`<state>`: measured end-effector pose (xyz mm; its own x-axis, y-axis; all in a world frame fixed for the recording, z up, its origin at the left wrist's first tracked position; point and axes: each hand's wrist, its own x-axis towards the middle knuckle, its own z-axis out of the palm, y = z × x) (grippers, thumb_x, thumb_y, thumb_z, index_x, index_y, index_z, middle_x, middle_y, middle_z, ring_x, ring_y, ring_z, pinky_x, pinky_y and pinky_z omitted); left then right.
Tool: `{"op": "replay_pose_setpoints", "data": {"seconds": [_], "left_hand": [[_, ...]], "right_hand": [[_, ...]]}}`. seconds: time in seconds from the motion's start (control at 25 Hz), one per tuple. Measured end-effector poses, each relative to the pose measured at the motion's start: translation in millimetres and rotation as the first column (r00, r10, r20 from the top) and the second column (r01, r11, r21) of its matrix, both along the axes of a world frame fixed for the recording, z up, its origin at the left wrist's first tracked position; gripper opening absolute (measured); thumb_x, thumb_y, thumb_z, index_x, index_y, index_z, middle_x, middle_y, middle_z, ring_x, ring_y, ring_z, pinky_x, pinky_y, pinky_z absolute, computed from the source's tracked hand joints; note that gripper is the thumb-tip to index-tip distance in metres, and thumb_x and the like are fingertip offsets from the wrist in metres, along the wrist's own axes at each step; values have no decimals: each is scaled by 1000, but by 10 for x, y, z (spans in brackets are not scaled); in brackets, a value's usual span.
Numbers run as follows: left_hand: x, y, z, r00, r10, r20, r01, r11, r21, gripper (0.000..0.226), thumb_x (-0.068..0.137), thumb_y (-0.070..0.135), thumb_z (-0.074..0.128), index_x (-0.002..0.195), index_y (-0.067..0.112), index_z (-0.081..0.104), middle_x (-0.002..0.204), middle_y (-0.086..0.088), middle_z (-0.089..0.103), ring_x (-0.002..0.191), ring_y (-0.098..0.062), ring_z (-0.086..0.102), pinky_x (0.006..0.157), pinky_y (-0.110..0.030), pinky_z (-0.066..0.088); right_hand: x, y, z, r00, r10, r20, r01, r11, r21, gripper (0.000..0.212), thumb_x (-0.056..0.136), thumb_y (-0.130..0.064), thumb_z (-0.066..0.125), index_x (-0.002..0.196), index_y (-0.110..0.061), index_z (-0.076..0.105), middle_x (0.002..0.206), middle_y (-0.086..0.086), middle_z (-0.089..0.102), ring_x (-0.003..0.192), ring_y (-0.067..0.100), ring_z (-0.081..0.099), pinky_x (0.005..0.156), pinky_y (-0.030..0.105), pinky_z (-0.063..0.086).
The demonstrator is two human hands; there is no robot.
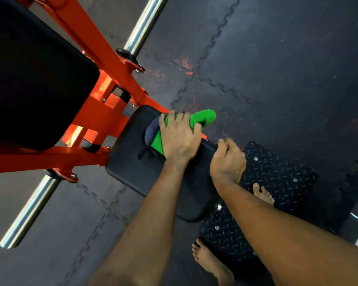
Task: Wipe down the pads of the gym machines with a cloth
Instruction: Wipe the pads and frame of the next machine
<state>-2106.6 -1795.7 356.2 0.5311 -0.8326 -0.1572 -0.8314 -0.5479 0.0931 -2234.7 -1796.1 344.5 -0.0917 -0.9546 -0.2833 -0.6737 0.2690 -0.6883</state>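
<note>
Cloth (pixel 203 118), green with a dark blue part, lay bunched on the small black pad (pixel 145 172). The left hand (pixel 179 139) clutched it, and the right hand (pixel 227 162) curled over that pad's edge. Wiping seemed midway. Whether the big pad (pixel 35 79) was done, I couldn't tell.

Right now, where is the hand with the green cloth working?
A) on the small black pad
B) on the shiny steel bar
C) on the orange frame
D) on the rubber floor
A: the left hand holds the green cloth down on the small black pad, while the right hand grips that pad's edge.
</note>
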Motion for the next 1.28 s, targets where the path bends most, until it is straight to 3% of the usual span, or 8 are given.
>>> {"op": "replay_pose_setpoints", "data": {"seconds": [0.2,0.28,0.4,0.52,0.6,0.76,0.92,1.28], "left_hand": [[31,211,215,845,7,-535,-197,934,-298,73,90,59,36,146,15,50,152,-5,48,146,-21,33,123,-42,16],[237,543,250,864,92,-495,-359,802,-478,66,94,52,36,144,11,52,148,-9,52,141,-23,42,120,-44,26],[377,1148,160,819,442,-366,-572,677,-463,59,96,46,31,139,13,56,145,-10,55,136,-28,45,115,-48,31],[384,1516,-16,713,647,-269,-700,642,-313,48,101,39,32,139,18,52,151,-7,46,143,-27,34,118,-55,22],[382,1526,-136,593,769,-240,-805,559,-199,48,104,39,34,147,19,44,161,-6,31,150,-29,21,119,-62,13],[286,1389,-306,344,856,-386,-939,328,-109,60,104,50,33,158,31,16,165,-11,13,147,-40,23,110,-67,26],[233,1378,-257,356,818,-453,-935,310,-175,60,104,49,35,158,34,14,161,-10,20,115,-48,55,94,-54,45],[210,1379,-163,345,828,-442,-938,313,-147,61,104,50,34,158,34,13,155,-15,28,113,-46,56,94,-52,44]], "right_hand": [[-135,-69,-52,893,-253,372,229,967,107,22,86,-29,47,89,-18,66,84,7,69,87,29,63,80,41,47],[-154,-32,94,957,-143,254,191,966,-172,22,84,-17,52,99,-14,67,94,6,69,95,27,59,83,34,43],[316,51,477,968,233,94,-175,894,-413,31,83,-29,55,108,-14,66,109,5,68,104,26,55,88,39,39],[943,-2,470,853,469,-230,-479,878,11,84,84,-67,53,145,-10,44,146,17,50,130,37,47,106,50,30],[1109,-70,310,733,563,-381,-519,826,220,109,78,-84,45,154,-8,29,145,22,50,129,39,48,105,55,27],[1252,-194,105,602,604,-521,-648,752,123,80,84,-84,36,123,-17,55,114,17,68,106,36,64,92,49,36],[1468,-305,83,581,637,-507,-703,707,82,58,102,-61,27,112,-15,60,108,17,70,100,39,65,84,45,42],[1169,-657,171,542,825,-159,-745,560,364,59,99,-64,27,137,-26,53,145,16,53,131,39,50,108,47,39]]}}
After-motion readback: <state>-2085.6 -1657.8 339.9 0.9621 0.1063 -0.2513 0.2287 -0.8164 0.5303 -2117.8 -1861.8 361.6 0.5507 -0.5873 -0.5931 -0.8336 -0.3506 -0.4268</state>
